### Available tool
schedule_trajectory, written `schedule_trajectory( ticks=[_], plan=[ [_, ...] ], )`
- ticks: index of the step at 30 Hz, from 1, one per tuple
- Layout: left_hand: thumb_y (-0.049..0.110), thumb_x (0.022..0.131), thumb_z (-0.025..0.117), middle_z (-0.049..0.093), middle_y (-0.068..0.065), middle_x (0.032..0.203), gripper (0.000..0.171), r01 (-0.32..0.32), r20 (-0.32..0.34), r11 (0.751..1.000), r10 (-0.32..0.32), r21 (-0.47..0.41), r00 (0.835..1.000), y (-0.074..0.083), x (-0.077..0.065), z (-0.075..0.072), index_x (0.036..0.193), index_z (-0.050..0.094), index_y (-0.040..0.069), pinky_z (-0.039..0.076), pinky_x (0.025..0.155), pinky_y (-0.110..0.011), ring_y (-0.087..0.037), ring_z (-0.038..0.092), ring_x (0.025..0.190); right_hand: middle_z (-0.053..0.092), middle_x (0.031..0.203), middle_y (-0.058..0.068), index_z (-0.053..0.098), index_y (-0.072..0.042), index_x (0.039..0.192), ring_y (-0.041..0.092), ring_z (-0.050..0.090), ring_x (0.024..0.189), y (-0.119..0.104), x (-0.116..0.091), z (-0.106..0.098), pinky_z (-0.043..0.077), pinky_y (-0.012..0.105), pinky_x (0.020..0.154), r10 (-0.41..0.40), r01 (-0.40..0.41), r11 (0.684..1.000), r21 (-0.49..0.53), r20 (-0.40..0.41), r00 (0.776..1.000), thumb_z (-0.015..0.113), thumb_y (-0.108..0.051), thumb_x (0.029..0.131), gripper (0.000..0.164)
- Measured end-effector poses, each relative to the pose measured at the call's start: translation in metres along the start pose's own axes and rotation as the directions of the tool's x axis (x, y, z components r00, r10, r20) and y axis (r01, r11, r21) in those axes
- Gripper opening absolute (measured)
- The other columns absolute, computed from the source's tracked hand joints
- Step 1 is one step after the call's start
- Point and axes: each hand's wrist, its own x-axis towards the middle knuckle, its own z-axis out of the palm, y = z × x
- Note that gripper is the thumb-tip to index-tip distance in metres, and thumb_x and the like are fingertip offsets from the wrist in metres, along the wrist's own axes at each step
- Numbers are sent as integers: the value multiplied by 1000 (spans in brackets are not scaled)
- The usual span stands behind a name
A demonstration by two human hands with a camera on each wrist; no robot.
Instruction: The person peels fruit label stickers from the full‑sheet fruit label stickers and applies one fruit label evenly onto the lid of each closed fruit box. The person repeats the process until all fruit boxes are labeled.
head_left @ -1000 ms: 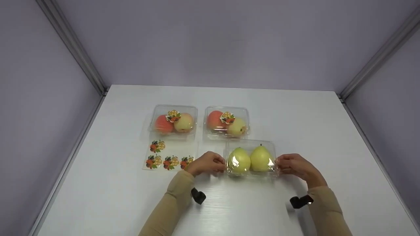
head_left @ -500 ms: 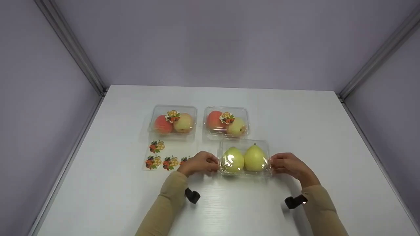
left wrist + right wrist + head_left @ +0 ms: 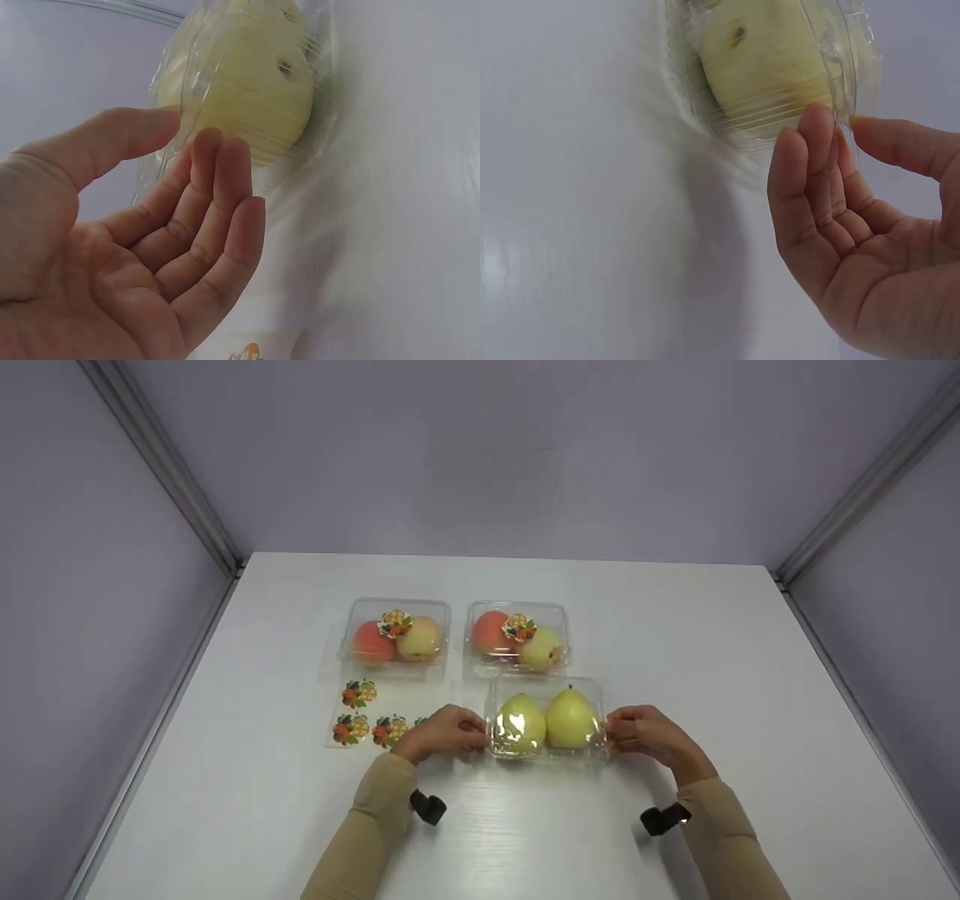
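A closed clear plastic clamshell box (image 3: pixel 546 682) with two yellow-green pears (image 3: pixel 571 721) in it is between my hands in the head view. My left hand (image 3: pixel 448 731) pinches the box's left rim; in the left wrist view the thumb lies on one side of that rim and the fingertips (image 3: pixel 234 169) on the other. On the opposite side my right hand (image 3: pixel 654 739) pinches the right rim, thumb and fingertips (image 3: pixel 817 124) meeting at its edge. Whether the box touches the table or is slightly raised, I cannot tell.
Behind stand two more clear boxes, the left box (image 3: pixel 360 611) and the right box (image 3: pixel 551 611), each with fruit and a round fruit sticker on its lid. A sticker sheet (image 3: pixel 405 697) lies left of my left hand, partly covered by it. Walls border the white table (image 3: pixel 225 810).
Both hands have moved left together, carrying or sliding the pear box with them, and keep hold of its two sides. The boxes behind and the sticker sheet have stayed in place.
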Motion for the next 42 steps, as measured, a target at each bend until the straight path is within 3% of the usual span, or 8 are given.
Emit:
schedule_trajectory(
  ticks=[7,18,27,36,42],
  plan=[
    [17,89,66,71,-14,102,28,22,-4,1000,-22,1,1000,-3,-8,-7,109,65,-4,57,78,-28,-13,65,84,63,81,-8,62,-2,103,6,62,78,-1,5,7,55,23,75,-13,13,1000,1,10,1000,56,-18,95,19],
    [14,89,65,71,-6,95,28,8,0,999,-8,-37,1000,-10,-11,-16,107,64,-7,54,73,-23,-7,62,78,62,80,-7,60,-3,101,7,62,76,-4,9,20,56,24,74,-19,19,998,62,0,1000,57,-15,93,14],
    [17,90,65,71,-12,101,30,36,-21,999,-36,20,999,-12,-16,-24,110,65,-4,53,74,-25,-9,62,80,61,78,-6,60,-1,100,7,62,75,-8,13,29,56,24,73,-28,28,997,75,-2,1000,58,-14,93,15],
    [15,90,64,71,-14,101,30,17,-20,1000,-16,25,1000,-12,-18,-27,111,65,-6,54,76,-25,-4,61,77,59,77,-7,60,-6,93,5,60,72,-7,19,31,55,22,71,-43,42,996,82,7,999,57,-13,93,7],
    [19,91,64,70,-13,102,30,0,-23,999,1,42,1000,-14,-21,-27,111,64,-3,51,74,-22,-6,60,80,60,78,-6,60,0,99,6,61,73,-9,16,31,55,22,71,-59,59,997,40,-2,998,56,-13,94,15]
  ],
)
